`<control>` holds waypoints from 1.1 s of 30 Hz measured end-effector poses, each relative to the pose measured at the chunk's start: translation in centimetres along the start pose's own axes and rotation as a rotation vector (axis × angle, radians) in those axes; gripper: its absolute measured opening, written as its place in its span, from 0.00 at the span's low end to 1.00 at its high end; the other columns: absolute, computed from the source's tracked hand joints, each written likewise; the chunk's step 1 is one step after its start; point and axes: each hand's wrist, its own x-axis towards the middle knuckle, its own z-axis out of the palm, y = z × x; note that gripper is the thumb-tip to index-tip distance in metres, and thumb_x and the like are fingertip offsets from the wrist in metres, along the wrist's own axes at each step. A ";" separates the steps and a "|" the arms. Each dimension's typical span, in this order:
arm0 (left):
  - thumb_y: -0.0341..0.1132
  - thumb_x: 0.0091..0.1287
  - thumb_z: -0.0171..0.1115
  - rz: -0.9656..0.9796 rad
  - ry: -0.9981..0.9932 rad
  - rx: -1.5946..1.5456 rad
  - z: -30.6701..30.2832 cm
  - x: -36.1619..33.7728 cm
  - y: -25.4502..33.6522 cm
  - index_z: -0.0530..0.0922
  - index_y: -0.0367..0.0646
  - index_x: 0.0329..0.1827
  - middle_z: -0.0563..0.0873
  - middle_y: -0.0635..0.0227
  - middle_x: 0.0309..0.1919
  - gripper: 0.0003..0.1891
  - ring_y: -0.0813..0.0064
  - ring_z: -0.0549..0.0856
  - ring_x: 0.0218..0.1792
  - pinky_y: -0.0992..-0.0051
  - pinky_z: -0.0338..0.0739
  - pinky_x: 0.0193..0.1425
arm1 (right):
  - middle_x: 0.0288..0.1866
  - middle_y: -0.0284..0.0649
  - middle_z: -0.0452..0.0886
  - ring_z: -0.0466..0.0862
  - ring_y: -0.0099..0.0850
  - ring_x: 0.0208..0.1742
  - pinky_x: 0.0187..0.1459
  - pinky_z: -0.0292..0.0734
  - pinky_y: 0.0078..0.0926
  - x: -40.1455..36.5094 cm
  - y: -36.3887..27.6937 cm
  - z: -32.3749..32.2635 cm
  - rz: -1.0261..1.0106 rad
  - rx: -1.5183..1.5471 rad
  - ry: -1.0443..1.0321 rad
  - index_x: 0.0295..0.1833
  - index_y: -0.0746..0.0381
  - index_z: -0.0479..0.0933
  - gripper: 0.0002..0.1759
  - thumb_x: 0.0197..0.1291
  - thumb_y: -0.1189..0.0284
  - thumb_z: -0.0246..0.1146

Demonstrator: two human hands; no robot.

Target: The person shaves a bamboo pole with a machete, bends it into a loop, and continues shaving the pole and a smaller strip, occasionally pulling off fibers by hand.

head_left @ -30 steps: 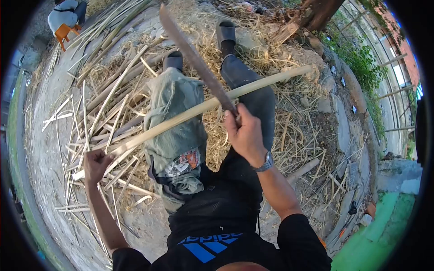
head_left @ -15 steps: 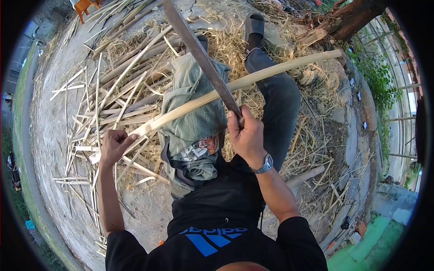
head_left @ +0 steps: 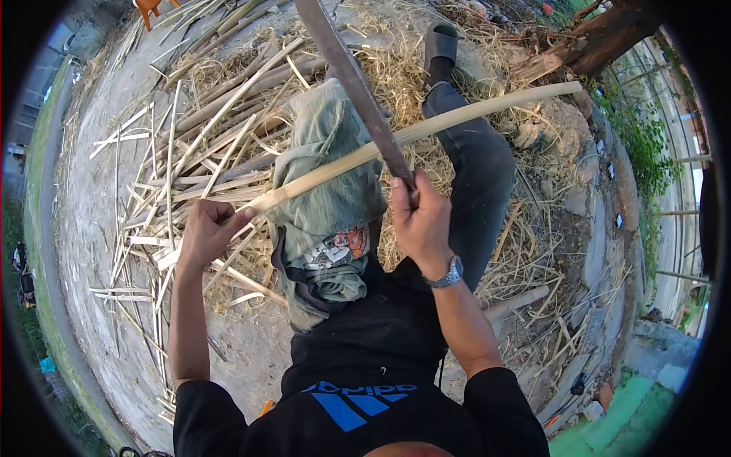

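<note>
A long, pale, slightly bent wooden strip lies across my lap over a grey-green cloth. My left hand is closed around the strip's near-left end, thumb along it. My right hand, with a watch on the wrist, grips the handle of a long dark blade. The blade points up and away to the left and crosses over the strip near its middle. Whether its edge touches the strip I cannot tell.
Split sticks are piled on the ground to the left and ahead. Curly shavings surround my legs. A tree trunk stands at the upper right, and part of an orange chair shows at the upper left.
My left hand has shifted right and slightly up, with the strip's end. My right hand and the blade have moved slightly right. The whole view has also shifted a little.
</note>
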 end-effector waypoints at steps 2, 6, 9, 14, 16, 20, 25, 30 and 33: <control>0.64 0.64 0.74 -0.033 -0.004 0.005 0.0 -0.1 -0.3 0.75 0.35 0.13 0.62 0.75 0.08 0.39 0.81 0.59 0.15 0.68 0.54 0.21 | 0.15 0.39 0.73 0.78 0.35 0.15 0.21 0.68 0.35 1.7 1.8 -1.5 -0.009 -0.089 0.104 0.37 0.64 0.72 0.15 0.75 0.67 0.63; 0.62 0.65 0.74 -0.015 0.027 -0.009 1.1 0.4 2.5 0.77 0.35 0.15 0.64 0.75 0.08 0.37 0.81 0.60 0.15 0.67 0.55 0.21 | 0.16 0.42 0.74 0.77 0.36 0.16 0.21 0.67 0.37 4.9 3.5 -2.5 0.147 -0.015 0.278 0.38 0.66 0.73 0.15 0.77 0.66 0.61; 0.53 0.67 0.76 -0.034 0.068 -0.016 1.6 0.7 5.4 0.75 0.35 0.16 0.66 0.76 0.11 0.32 0.82 0.61 0.18 0.70 0.55 0.22 | 0.17 0.42 0.75 0.79 0.38 0.16 0.22 0.69 0.37 1.8 2.3 1.4 0.017 -0.002 0.158 0.43 0.67 0.76 0.13 0.77 0.67 0.59; 0.44 0.68 0.76 -0.002 0.111 0.071 1.9 -0.5 4.7 0.82 0.35 0.27 0.75 0.71 0.13 0.21 0.81 0.69 0.16 0.71 0.61 0.22 | 0.16 0.39 0.75 0.79 0.32 0.15 0.21 0.67 0.32 0.2 1.0 0.5 0.083 0.113 -0.048 0.40 0.65 0.74 0.11 0.74 0.70 0.65; 0.42 0.67 0.76 0.211 0.220 0.176 1.2 -2.2 3.9 0.85 0.38 0.36 0.84 0.64 0.19 0.15 0.73 0.81 0.17 0.69 0.72 0.25 | 0.15 0.38 0.74 0.75 0.29 0.14 0.20 0.65 0.31 1.0 1.7 -0.5 0.013 0.059 0.035 0.39 0.64 0.74 0.12 0.74 0.69 0.65; 0.36 0.65 0.77 0.097 0.211 0.350 -4.0 -5.6 0.9 0.87 0.39 0.39 0.89 0.64 0.23 0.09 0.72 0.87 0.23 0.70 0.78 0.30 | 0.16 0.37 0.72 0.70 0.25 0.15 0.21 0.63 0.33 3.1 4.6 -2.8 0.087 -0.039 0.204 0.40 0.66 0.75 0.13 0.76 0.67 0.62; 0.40 0.69 0.76 0.022 0.231 -0.031 -1.0 -3.9 -3.1 0.86 0.34 0.29 0.79 0.75 0.14 0.17 0.88 0.70 0.17 0.76 0.59 0.21 | 0.18 0.37 0.75 0.72 0.26 0.17 0.21 0.64 0.32 3.3 4.8 -1.9 0.270 0.237 0.221 0.41 0.66 0.75 0.14 0.78 0.67 0.59; 0.44 0.70 0.76 0.049 0.148 -0.006 1.0 -1.5 1.8 0.85 0.34 0.27 0.74 0.77 0.12 0.21 0.87 0.66 0.17 0.74 0.56 0.21 | 0.17 0.41 0.78 0.83 0.40 0.18 0.22 0.72 0.36 -0.4 -1.1 2.0 -0.051 0.000 -0.146 0.38 0.63 0.74 0.13 0.74 0.66 0.64; 0.49 0.72 0.73 -0.019 0.055 -0.049 0.2 -1.3 2.2 0.83 0.34 0.27 0.72 0.78 0.15 0.25 0.86 0.64 0.20 0.75 0.55 0.24 | 0.16 0.40 0.77 0.80 0.35 0.16 0.21 0.70 0.36 0.7 -0.7 1.0 -0.012 0.075 -0.059 0.38 0.63 0.73 0.14 0.75 0.66 0.63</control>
